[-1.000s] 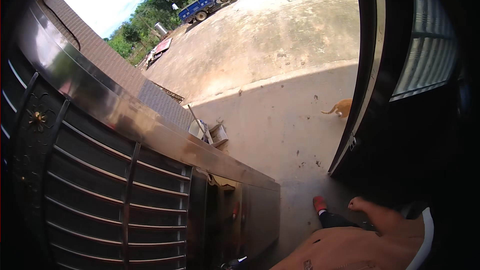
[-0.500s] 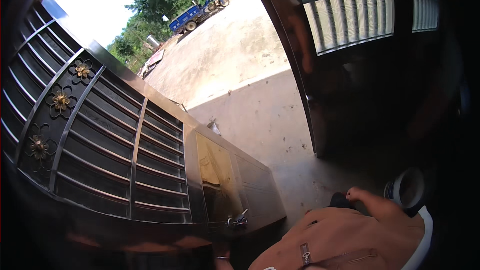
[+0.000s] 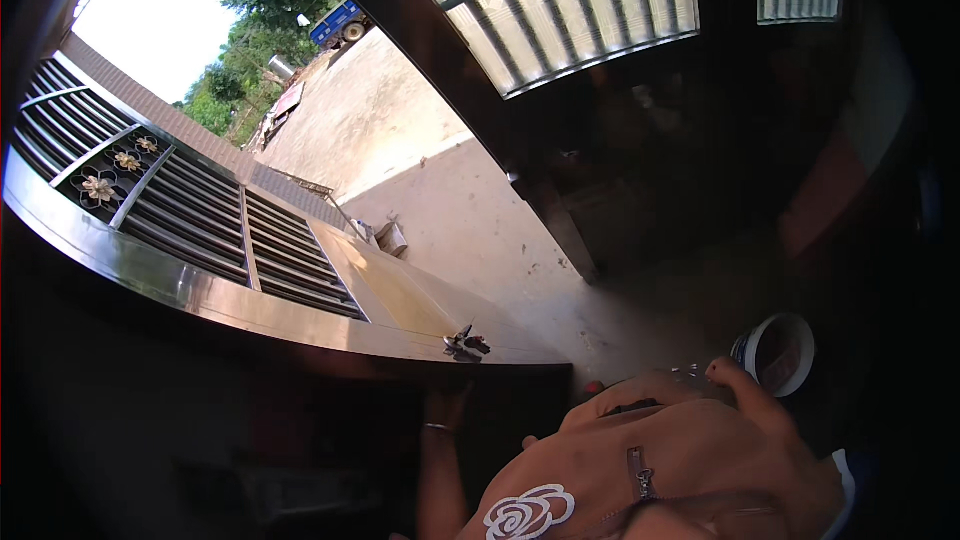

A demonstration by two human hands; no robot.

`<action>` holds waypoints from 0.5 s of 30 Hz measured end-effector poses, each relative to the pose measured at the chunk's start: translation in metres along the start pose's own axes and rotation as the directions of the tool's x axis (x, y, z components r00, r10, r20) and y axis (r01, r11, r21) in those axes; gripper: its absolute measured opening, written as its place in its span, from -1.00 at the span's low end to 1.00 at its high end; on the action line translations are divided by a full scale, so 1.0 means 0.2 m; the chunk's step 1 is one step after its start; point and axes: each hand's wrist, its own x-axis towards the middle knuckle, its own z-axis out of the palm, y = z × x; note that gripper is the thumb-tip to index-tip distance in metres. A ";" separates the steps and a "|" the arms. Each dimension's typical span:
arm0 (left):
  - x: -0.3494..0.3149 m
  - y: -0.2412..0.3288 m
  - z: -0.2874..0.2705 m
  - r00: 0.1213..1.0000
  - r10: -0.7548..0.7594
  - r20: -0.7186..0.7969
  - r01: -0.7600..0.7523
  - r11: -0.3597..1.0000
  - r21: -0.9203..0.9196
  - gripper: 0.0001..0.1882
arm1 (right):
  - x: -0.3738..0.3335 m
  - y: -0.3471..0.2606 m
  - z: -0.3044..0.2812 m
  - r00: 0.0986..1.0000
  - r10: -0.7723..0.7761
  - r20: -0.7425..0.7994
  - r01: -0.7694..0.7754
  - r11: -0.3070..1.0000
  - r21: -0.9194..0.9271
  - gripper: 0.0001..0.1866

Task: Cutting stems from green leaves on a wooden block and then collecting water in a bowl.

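Observation:
A metal door leaf (image 3: 410, 305) with bars and gold flower ornaments stands ajar on the left. Its handle (image 3: 466, 343) juts out close to the leaf's lower right corner. My left hand (image 3: 447, 403) is raised against the dark side of this leaf, just below the handle, with a bracelet on the wrist. Shadow hides its fingers, so its grip is unclear. Low on the right, my right hand (image 3: 727, 372) is closed beside my body, near a white bucket (image 3: 783, 355). Something small and shiny (image 3: 690, 372) shows next to it, too unclear to name.
A second dark door leaf (image 3: 540, 170) with patterned glass panes (image 3: 590, 15) rises on the right. Between the leaves lies a concrete floor (image 3: 450, 200) leading outdoors. A dustpan-like object (image 3: 391, 238) lies beyond the left leaf. Farther off is a blue cargo vehicle (image 3: 340, 24) by trees.
The left leaf now appears narrower, more edge-on, and the visible opening has shrunk. My left forearm has come up further into view. The view has shifted, and the vehicle is partly covered.

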 end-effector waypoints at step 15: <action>1.04 -0.09 0.93 0.970 -0.190 0.152 0.175 0.979 0.107 -0.67 | -0.31 0.60 0.85 0.950 0.277 -0.144 -0.109 0.727 0.678 -0.85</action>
